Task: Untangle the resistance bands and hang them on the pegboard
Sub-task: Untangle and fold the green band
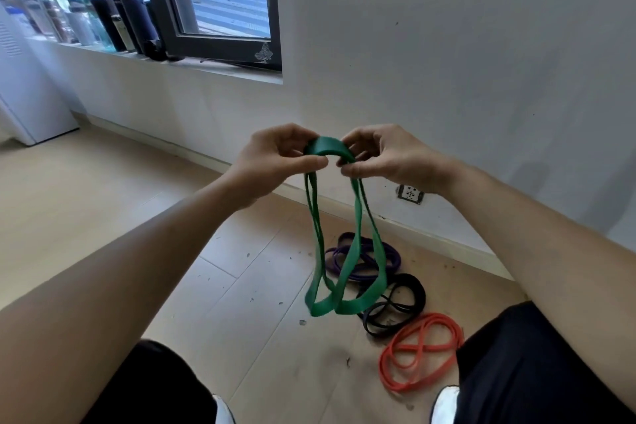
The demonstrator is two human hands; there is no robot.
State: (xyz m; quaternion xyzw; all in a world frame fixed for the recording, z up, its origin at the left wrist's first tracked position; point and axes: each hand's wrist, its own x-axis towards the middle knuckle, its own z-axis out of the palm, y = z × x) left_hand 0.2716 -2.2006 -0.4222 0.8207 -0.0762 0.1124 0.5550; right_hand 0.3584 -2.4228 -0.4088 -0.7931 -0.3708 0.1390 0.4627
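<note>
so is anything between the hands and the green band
Nothing visible. The left hand and right hand both pinch the top of the green band, which hangs free below them. No pegboard shows here, so that path can't be judged.

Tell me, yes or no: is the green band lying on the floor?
No: left hand and right hand pinch the green band at its top; it hangs in the air.

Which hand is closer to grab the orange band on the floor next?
Probably the right hand. The orange band lies on the floor on its side, by the right leg. Both hands pinch the green band now, so the left hand would hold it alone.
</note>
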